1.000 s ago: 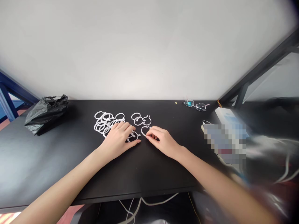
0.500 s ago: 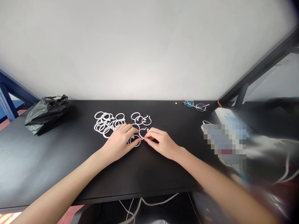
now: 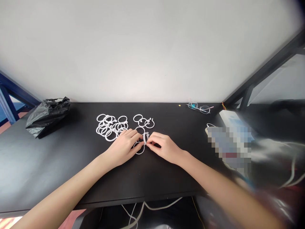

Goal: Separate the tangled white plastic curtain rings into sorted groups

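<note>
An open white plastic curtain ring (image 3: 144,138) is pinched between my two hands, turned nearly edge-on with its small knobbed ends upward. My left hand (image 3: 125,144) is curled, its thumb and index fingertips at the ring's left side. From the right, my right hand (image 3: 164,146) pinches the ring's lower part between thumb and fingers. Another white ring (image 3: 139,153) lies flat under my left fingertips, partly hidden. Just behind the fingers rests a further ring (image 3: 140,128). A small linked group of rings (image 3: 149,127) lies beyond my hands.
A heap of white rings (image 3: 105,127) sits on the black table (image 3: 152,178), left of centre. A black plastic bag (image 3: 49,114) stands at the far left. Eyeglasses (image 3: 201,109) lie near the wall. At right are a white box (image 3: 227,117) and a blurred-out object (image 3: 226,146).
The held ring has turned from facing me to nearly edge-on. The flat ring by my left fingers has shifted slightly towards me, and the linked rings behind have moved a little.
</note>
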Demonstrator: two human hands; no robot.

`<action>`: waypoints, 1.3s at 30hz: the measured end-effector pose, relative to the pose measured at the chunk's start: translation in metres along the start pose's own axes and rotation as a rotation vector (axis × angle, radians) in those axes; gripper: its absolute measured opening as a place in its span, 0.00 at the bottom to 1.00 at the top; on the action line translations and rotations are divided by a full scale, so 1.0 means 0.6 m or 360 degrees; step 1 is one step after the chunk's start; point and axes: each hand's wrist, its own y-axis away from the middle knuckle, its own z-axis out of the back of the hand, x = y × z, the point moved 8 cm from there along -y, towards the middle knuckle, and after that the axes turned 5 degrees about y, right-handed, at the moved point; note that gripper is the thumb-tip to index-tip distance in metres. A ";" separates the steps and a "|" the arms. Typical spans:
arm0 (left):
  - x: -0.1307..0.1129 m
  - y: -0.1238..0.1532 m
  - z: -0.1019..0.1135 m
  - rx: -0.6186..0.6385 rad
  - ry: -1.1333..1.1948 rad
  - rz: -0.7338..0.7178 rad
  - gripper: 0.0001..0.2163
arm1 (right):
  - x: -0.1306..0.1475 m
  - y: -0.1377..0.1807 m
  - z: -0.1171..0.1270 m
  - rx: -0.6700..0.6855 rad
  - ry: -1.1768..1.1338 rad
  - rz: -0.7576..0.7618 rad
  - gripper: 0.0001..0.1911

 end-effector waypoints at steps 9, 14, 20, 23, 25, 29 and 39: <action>-0.005 0.000 -0.003 -0.0004 0.0005 -0.0067 0.08 | 0.001 0.000 -0.002 0.0046 0.0038 -0.0030 0.06; -0.006 -0.001 -0.004 -0.0004 0.0021 -0.0075 0.08 | 0.004 -0.001 0.002 -0.0018 0.0042 -0.0002 0.05; -0.006 0.000 -0.005 0.0002 0.0056 -0.0075 0.07 | 0.004 -0.002 0.002 -0.0037 0.0059 0.0005 0.05; -0.007 0.001 -0.004 -0.0012 0.0056 -0.0090 0.08 | 0.003 -0.001 0.001 -0.0021 0.0068 0.0006 0.05; -0.007 0.001 -0.004 -0.0018 0.0056 -0.0092 0.08 | 0.002 -0.001 0.001 -0.0014 0.0068 0.0004 0.05; -0.006 0.001 -0.005 -0.0004 0.0066 -0.0081 0.07 | 0.001 -0.001 -0.001 0.0004 0.0063 -0.0011 0.05; -0.005 0.002 -0.006 0.0011 0.0051 -0.0071 0.07 | -0.003 0.000 -0.004 0.0031 0.0048 -0.0031 0.04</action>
